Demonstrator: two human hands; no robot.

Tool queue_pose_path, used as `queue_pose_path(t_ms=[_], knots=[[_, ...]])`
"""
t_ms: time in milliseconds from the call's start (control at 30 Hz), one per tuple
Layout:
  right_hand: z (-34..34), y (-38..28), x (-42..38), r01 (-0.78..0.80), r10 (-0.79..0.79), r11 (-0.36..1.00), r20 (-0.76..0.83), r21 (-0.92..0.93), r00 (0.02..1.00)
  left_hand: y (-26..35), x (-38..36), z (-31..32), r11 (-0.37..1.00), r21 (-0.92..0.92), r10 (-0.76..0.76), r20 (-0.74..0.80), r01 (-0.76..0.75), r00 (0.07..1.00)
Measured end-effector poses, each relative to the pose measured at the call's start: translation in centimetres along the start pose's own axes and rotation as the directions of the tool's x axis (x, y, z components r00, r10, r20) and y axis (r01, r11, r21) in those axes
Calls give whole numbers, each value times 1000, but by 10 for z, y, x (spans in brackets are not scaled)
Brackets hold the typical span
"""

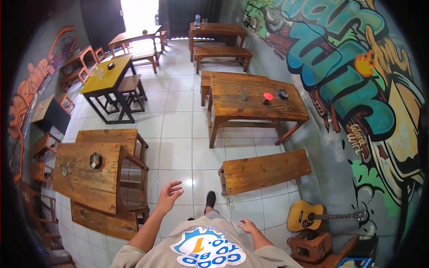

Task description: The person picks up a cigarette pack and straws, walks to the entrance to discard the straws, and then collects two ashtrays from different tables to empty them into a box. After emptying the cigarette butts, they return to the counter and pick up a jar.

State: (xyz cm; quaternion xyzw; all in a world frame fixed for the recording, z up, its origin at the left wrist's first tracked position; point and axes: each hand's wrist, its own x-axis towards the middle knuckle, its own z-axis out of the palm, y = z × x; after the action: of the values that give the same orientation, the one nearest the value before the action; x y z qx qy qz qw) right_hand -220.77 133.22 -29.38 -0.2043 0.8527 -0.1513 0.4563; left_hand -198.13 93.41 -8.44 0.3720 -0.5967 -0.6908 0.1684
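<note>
My left hand (170, 196) is held out in front of me over the tiled floor (174, 154), open, its fingers apart and nothing in them. Lower and to the right, my right hand (247, 226) hangs beside my body, also open and holding nothing. To the left of my left hand stands a wooden table (80, 185) with a dark ashtray (95, 160) on it. The nearest furniture to my right hand is a low wooden bench (267, 172), apart from it. One dark shoe (210, 199) shows ahead of my shirt.
An acoustic guitar (300, 216) leans near the painted wall (348, 89), above a brown stool (309, 246). Ahead right, a wooden table (254, 107) bears a red-topped item (267, 97) and a dark ashtray (283, 94). A yellow-topped table (105, 80) holds glasses. A tiled aisle runs between.
</note>
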Motion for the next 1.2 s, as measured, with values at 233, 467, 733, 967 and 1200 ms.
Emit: queue_pose_path(t_ms=[233, 467, 733, 967, 1200], knots=[[-36, -31, 74, -41, 42, 999, 43, -18, 998, 45, 108, 44, 998, 26, 43, 207, -49, 977], [-151, -132, 191, 302, -299, 953, -163, -5, 940, 95, 211, 69, 990, 37, 123, 224, -135, 967], [-275, -296, 212, 526, -378, 792, -426, 311, 822, 122, 275, 68, 991, -2, 135, 208, -137, 969], [-285, -353, 230, 584, -369, 616, -460, 529, 807, 141, 364, 43, 993, -39, 119, 242, -113, 963], [-329, -397, 264, 612, -225, 570, -613, 548, 758, 192, 482, 26, 983, 21, 162, 392, -185, 906]])
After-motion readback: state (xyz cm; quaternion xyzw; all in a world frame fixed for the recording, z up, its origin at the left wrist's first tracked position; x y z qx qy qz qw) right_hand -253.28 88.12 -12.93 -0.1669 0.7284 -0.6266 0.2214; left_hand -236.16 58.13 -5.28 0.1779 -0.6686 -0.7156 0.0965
